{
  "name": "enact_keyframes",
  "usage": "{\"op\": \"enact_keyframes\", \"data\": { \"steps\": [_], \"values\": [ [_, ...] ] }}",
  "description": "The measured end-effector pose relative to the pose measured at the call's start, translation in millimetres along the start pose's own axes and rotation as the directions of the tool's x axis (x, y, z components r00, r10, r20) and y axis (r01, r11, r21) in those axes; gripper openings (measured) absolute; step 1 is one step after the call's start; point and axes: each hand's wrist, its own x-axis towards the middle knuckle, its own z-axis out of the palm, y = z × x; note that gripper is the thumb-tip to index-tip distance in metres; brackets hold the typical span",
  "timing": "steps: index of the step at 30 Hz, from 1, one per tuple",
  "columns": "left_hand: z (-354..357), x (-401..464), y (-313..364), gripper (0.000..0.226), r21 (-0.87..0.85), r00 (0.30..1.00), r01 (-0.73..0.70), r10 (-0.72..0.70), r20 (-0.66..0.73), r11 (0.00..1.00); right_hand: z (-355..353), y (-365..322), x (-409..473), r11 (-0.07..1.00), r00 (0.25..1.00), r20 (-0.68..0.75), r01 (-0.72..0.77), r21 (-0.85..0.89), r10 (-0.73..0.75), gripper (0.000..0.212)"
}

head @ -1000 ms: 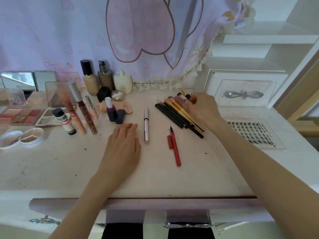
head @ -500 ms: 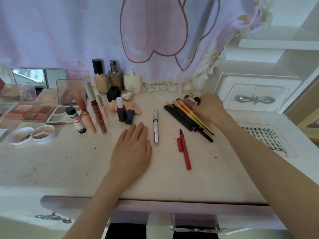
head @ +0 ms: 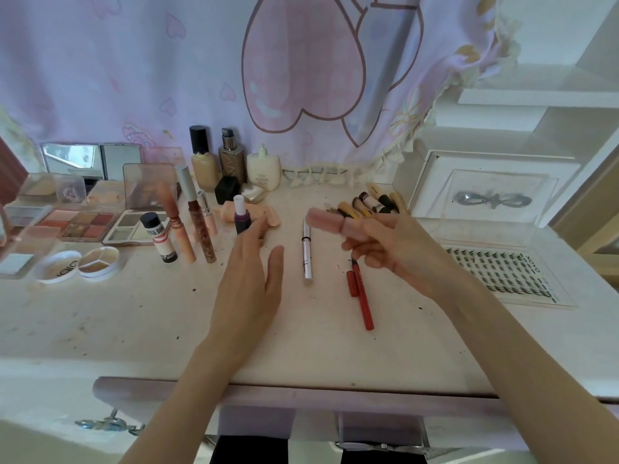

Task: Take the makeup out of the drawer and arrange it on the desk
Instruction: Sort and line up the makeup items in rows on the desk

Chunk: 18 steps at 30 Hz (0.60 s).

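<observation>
The right hand [head: 395,249] pinches a blurred pink tube [head: 330,220] above the white, speckled counter [head: 134,323], while the left hand [head: 251,283] lies spread, fingers straight, left of the slim silver pen [head: 306,254]. Right of that pen lies a red pencil [head: 361,298]; behind it a cluster of brushes [head: 368,204]; left of it, upright bottles and flat eyeshadow palettes [head: 83,224]

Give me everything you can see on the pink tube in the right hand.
The blurry pale pink tube is a short, rounded cylinder, glossy like plastic, with a faint seam near its middle. It lies roughly level, raised above the white desk, its free end pointing left over the top of the silver pen. The right hand grips its right end. Motion blur hides any label.
</observation>
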Motion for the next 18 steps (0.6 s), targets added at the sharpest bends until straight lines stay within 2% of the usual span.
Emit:
{"op": "enact_keyframes", "data": {
  "steps": [3,6,10,12,15,18],
  "values": [
    [-11.0,-9.6,5.4,0.052,-0.017,0.979,-0.189,0.190,0.067,0.982,13.4,-1.8,-9.8,0.999,0.994,0.107,-0.029,-0.031,0.032,0.019],
    [-15.2,-18.0,13.5,0.033,-0.019,0.961,-0.267,0.268,0.076,0.963,32.5,-3.5,-19.0,0.997,0.982,0.178,-0.066,0.031,0.060,0.030],
    [-19.1,-24.6,23.5,0.020,-0.147,0.976,-0.216,0.215,-0.022,0.965,52.5,-4.9,-29.7,0.988,0.976,0.204,-0.098,0.118,0.073,0.048],
    [-19.8,-27.4,26.6,0.017,-0.272,0.992,-0.125,0.116,-0.049,0.954,59.4,-4.9,-32.9,0.992,0.983,0.177,-0.058,0.116,0.037,0.047],
    [-18.2,-31.4,27.9,0.003,-0.332,0.994,-0.073,0.040,-0.105,0.940,68.4,-3.2,-34.8,0.995,0.993,0.112,0.017,0.094,-0.028,0.046],
    [-18.6,-32.5,30.9,0.008,-0.398,0.994,-0.024,-0.019,-0.103,0.917,72.0,-0.2,-33.7,0.994,0.991,0.092,0.087,0.064,-0.093,0.039]
  ]
}}
